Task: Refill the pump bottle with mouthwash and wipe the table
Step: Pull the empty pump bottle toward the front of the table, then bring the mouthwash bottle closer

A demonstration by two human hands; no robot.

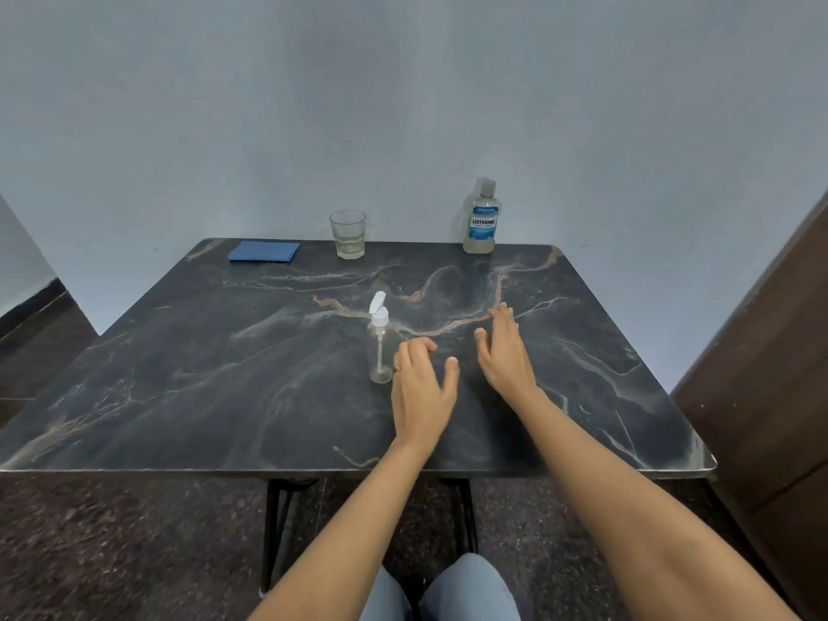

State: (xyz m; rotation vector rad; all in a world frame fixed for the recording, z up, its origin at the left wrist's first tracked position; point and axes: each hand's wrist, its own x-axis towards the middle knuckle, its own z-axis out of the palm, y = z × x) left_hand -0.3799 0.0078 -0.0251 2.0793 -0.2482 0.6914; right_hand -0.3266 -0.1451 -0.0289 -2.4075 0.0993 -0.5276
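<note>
Left hand [421,387] empty, fingers loosely spread, just beside upright pump bottle [380,347]; right hand [504,351] empty, flat, spread above table [224,374].

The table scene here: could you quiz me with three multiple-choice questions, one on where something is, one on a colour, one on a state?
1. Where does the mouthwash bottle stand?
A. far right corner of the table
B. near left corner
C. on the floor

2. What colour is the folded cloth?
A. red
B. blue
C. yellow

3. What is the left hand doing with the pump bottle?
A. lifting it high
B. open beside it, not gripping
C. pouring from it

Answers: 1 A, it stands by the wall at the far right. 2 B, the cloth at the far left is plainly blue. 3 B, the bottle stands upright and the fingers are spread next to it.
</note>
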